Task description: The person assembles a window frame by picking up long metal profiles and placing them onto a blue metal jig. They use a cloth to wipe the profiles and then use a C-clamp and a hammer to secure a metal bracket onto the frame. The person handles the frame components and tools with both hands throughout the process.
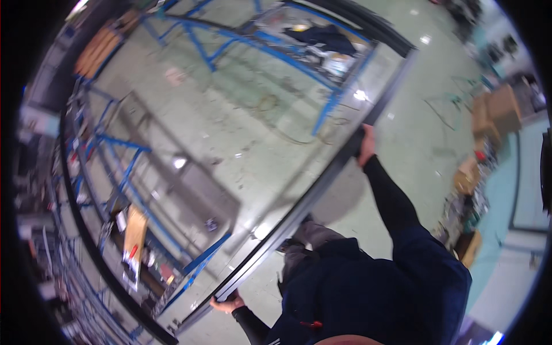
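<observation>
I hold a large dark rectangular metal frame (313, 190) in front of me, its near bar running slantwise from lower left to upper right. My right hand (367, 145) is closed round this bar toward its upper right part. Farther down, near the lower left corner, my left hand (228, 302) grips the same bar, thumb and fingers against it. One long side bar (86, 230) curves along the left of the view, and another (368, 23) crosses the top right. The undersides of both grips are hidden.
Blue metal stands (198, 46) are at the far side, bearing a shelf with dark cloth (325, 39). Another blue rack (129, 167) at left carries a wooden board (135, 224). Cardboard boxes (495, 112) and clutter line the right wall. A cable (282, 132) lies on the floor.
</observation>
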A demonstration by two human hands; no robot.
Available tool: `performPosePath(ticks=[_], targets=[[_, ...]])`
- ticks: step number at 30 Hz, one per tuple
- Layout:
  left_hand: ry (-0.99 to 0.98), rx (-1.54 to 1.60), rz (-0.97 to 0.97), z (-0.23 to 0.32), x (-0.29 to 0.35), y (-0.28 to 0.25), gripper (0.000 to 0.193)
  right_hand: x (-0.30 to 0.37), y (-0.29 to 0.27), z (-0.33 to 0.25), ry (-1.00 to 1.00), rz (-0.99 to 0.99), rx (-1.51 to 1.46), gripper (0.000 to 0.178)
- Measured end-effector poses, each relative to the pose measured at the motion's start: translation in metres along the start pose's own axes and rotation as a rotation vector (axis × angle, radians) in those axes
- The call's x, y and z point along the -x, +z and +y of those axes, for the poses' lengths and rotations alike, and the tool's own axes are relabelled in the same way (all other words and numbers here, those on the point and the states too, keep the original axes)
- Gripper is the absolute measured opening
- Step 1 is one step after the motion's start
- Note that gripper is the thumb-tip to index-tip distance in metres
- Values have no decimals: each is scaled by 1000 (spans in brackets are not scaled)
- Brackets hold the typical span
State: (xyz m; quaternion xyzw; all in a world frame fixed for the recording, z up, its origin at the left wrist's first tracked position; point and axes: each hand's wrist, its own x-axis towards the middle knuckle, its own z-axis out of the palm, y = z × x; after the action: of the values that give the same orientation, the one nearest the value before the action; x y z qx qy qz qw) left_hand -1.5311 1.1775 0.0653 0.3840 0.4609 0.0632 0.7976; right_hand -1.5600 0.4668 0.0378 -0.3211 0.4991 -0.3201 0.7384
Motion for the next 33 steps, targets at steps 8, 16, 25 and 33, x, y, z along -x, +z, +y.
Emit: performPosePath(ticks=[8, 16, 25, 33], targets=[[-40, 55, -109, 10, 10, -12, 54, 48, 67, 16, -1212, 332, 1006, 65], [-89, 438, 227, 1, 8, -22, 123, 430, 247, 195, -547, -1832, 1107, 64], [-423, 451, -192, 13, -22, -64, 96, 684, 257, 386, -860, -2093, 1813, 52], [-254, -687, -783, 140, -46, -172, 43, 682, 256, 409, -901, -2160, 1732, 41]])
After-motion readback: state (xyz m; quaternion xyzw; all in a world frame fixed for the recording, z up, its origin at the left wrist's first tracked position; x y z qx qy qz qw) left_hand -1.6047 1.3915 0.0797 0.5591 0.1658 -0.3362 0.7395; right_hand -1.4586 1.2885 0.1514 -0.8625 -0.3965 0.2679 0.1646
